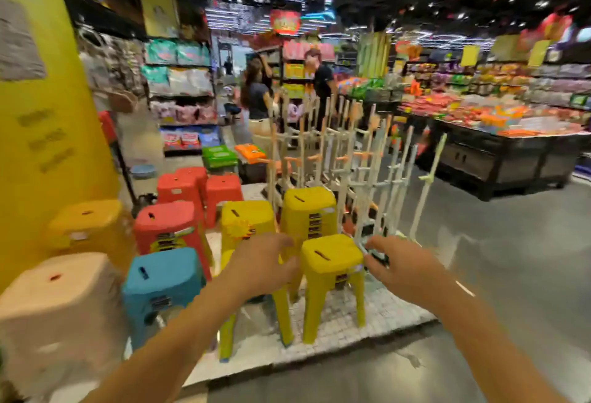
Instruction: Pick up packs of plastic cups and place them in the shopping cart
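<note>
1. a small yellow stool is seen between the two hands, standing upright on a pale mat.
2. the stool is made of bright yellow plastic, with a rounded square seat, a dark slot in the middle of the seat and four splayed legs; a dark label is stuck on its front edge, too blurred to be read.
3. the left hand is held just left of the seat, fingers spread and loosely bent, nothing gripped; whether the seat's edge is touched cannot be told through the blur.
4. the right hand is held just right of the seat, fingers apart and slightly curled; something small and dark shows at its fingertips, but whether it is held cannot be told.
5. partly behind the left hand a taller stack of yellow stools is seen, and beyond the hands another yellow stack.
6. left of the left hand a blue stool and a red stool are placed; further left an orange stool and a pale peach stool stand by a yellow pillar.
7. beyond the right hand white racks are stacked.
8. far beyond, two people are seen standing by shop shelves.
</note>
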